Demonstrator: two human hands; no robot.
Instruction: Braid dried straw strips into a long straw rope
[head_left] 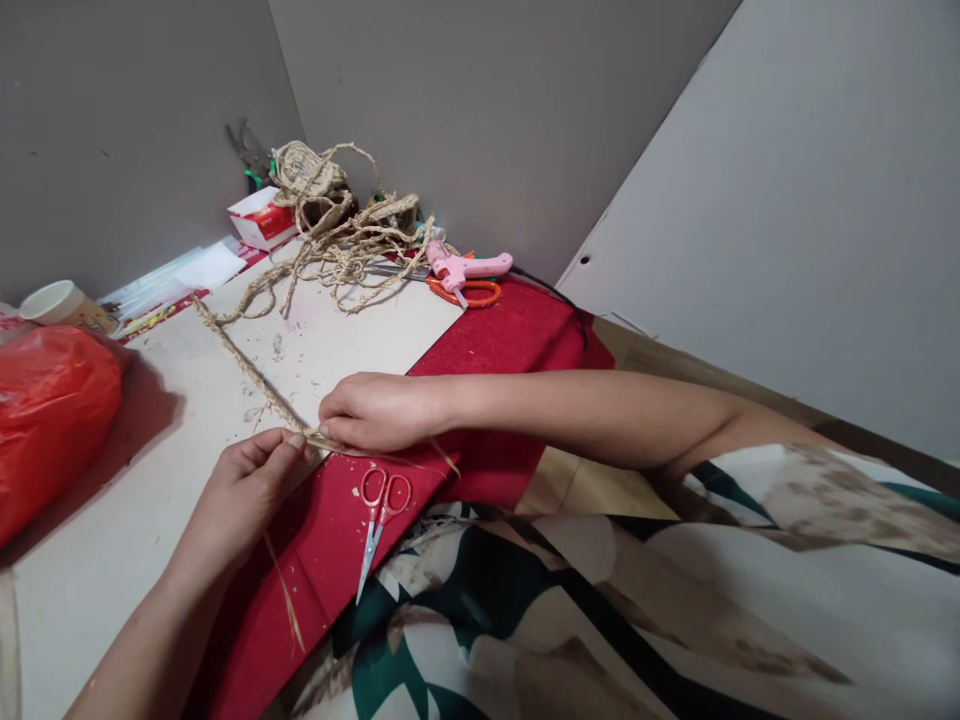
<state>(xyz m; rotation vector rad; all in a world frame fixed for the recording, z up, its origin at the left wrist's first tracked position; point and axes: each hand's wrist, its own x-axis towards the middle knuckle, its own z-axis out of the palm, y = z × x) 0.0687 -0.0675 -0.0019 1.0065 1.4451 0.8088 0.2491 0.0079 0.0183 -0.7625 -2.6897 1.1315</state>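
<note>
A braided straw cord [255, 374] runs from the heap at the back down to my hands near the edge of the white board. My left hand [259, 475] pinches its lower end between thumb and fingertips. Close beside it, my right hand [375, 412] is closed on the loose straw strands at that same end; its fingertips are partly hidden. Thin strand ends stick out to the right below my right wrist, and another hangs below my left hand. Small scissors [380, 515] with red handles lie on the red cloth just below my hands.
A tangle of braided cord [352, 245] lies at the back, with a pink glue gun [465, 266] and orange-handled scissors [487, 293] beside it. Left are a red plastic bag [56, 420], a paper cup [64, 303] and a red-and-white box [262, 220]. Grey walls [450, 100] stand behind.
</note>
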